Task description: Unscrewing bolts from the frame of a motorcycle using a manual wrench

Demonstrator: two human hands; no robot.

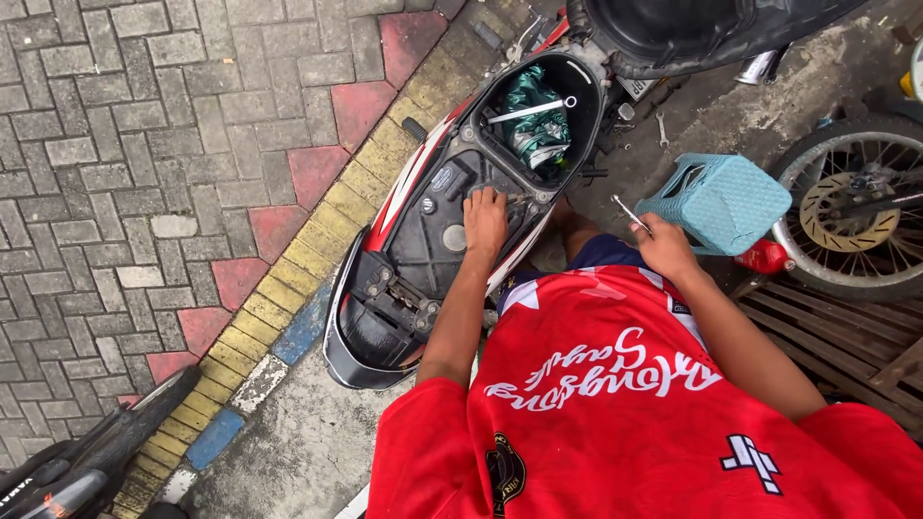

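Observation:
A red, white and black scooter [385,317] stands in front of me with its seat [673,29] lifted. My left hand [486,219] rests flat on the black panel [433,240] under the seat, fingertips at the rim of the storage tub [586,96], holding nothing. In the tub lie a green cloth [534,135] and a long metal wrench [527,111]. My right hand [665,248] is closed on a thin metal tool [627,209], its tip pointing up-left, just beside a teal plastic stool [721,200].
At the right are a spoked wheel with a brake disc [854,207], a red canister-like thing [765,257] and a wooden pallet [846,336]. A small wrench [661,130] lies on the concrete. Brick paving lies left of the yellow curb [288,279]. Another bike's part [87,461] is bottom left.

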